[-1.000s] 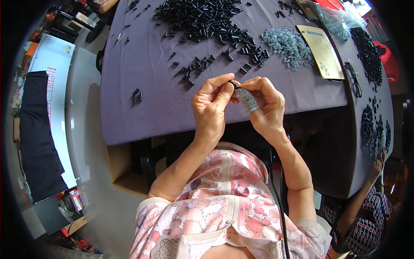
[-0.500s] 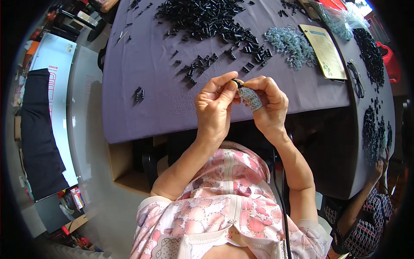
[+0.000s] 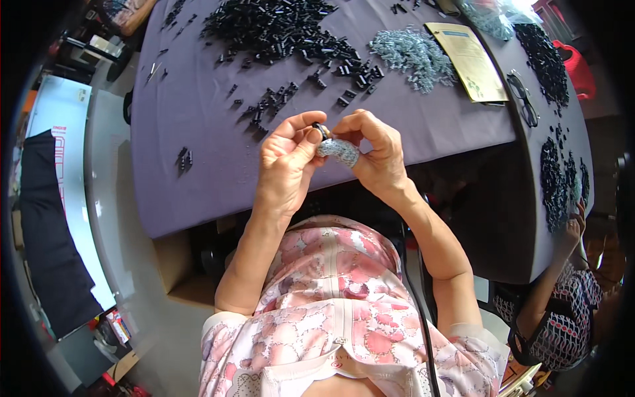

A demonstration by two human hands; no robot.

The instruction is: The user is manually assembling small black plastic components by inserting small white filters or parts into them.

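In front of my chest, near the table's front edge, both hands are held together. My left hand [image 3: 286, 162] is closed, its thumb and forefinger pinching a small black cylindrical part [image 3: 320, 130]. My right hand [image 3: 378, 153] is curled, its fingertips up against that part. Along its thumb runs a grey-blue speckled covering [image 3: 340, 152], which looks like a fabric sleeve. Whether anything small sits between the right fingertips is hidden. On the purple tablecloth [image 3: 198, 119] beyond my hands, a big heap of short black parts [image 3: 264, 30] spreads toward me.
A pile of clear bluish small parts [image 3: 415, 56] lies right of the heap, beside a yellowish booklet [image 3: 466, 63] and eyeglasses [image 3: 522, 98]. More black parts [image 3: 544, 63] cover the right side, where another person's hand [image 3: 574, 228] works. A red chair [image 3: 574, 71] stands behind.
My view has shifted, so the table sits further left and lower right. My right hand has turned, bringing the speckled thumb from steep to nearly level, its tip beside the black part.
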